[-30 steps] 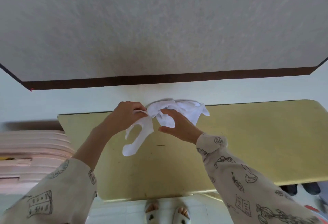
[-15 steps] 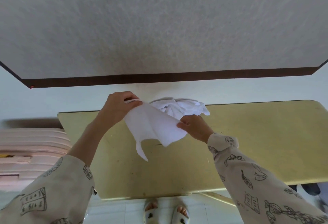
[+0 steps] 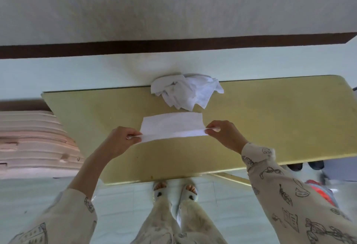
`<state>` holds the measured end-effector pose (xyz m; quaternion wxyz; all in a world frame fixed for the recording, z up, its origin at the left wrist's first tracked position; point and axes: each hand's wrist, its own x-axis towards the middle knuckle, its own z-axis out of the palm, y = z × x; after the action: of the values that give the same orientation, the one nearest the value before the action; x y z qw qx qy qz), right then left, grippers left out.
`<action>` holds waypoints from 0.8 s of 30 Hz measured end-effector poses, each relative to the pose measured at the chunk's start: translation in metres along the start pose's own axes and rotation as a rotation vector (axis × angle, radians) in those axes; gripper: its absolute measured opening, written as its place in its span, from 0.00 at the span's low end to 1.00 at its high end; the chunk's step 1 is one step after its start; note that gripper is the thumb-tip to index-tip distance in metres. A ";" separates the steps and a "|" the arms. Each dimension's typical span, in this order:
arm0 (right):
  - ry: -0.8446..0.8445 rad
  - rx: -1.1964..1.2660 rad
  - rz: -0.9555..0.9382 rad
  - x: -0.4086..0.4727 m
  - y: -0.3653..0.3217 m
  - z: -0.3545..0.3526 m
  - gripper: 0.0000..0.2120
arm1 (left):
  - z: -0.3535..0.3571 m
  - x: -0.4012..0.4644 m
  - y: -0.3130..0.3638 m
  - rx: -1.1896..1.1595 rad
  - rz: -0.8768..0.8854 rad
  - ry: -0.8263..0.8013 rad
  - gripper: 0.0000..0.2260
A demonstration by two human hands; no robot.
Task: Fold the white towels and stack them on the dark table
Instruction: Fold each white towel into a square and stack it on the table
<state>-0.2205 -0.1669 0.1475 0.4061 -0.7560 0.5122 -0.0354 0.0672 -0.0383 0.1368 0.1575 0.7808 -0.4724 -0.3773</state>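
Observation:
A white towel [image 3: 172, 126] lies stretched flat across the middle of the yellowish table [image 3: 270, 120]. My left hand [image 3: 120, 141] pinches its near left corner and my right hand [image 3: 225, 133] pinches its near right corner, holding the near edge slightly off the tabletop. Beyond it, at the table's far edge, sits a crumpled pile of white towels [image 3: 185, 93].
A stack of pink boards [image 3: 32, 143] stands to the left of the table. A wall with a dark baseboard [image 3: 173, 45] runs behind. My feet in sandals [image 3: 174, 191] stand on the tiled floor under the near edge. Dark shoes [image 3: 305, 165] and a red object [image 3: 322, 191] lie at the right.
The towel was lifted out of the pile, shaken open between both hands, and now lies spread flat on the table nearer to me. My hands moved apart to its near corners.

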 end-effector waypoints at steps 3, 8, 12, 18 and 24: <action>-0.104 0.003 0.083 -0.004 0.024 0.025 0.08 | 0.027 -0.001 -0.026 -0.043 -0.095 -0.096 0.03; -0.082 0.055 0.137 0.016 0.051 0.056 0.09 | 0.056 0.018 -0.047 -0.159 -0.181 -0.017 0.03; 0.021 0.123 0.198 0.053 0.065 0.074 0.09 | 0.071 0.046 -0.064 -0.296 -0.216 0.014 0.02; 0.119 0.133 0.261 0.079 0.083 0.097 0.12 | 0.086 0.078 -0.079 -0.362 -0.251 0.066 0.03; 0.231 0.189 0.318 0.084 0.092 0.109 0.09 | 0.092 0.093 -0.081 -0.334 -0.298 0.145 0.04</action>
<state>-0.1984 -0.1847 -0.0152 0.4141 -0.6150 0.6628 -0.1052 0.0744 -0.0669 -0.0137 0.2604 0.8301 -0.2705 -0.4123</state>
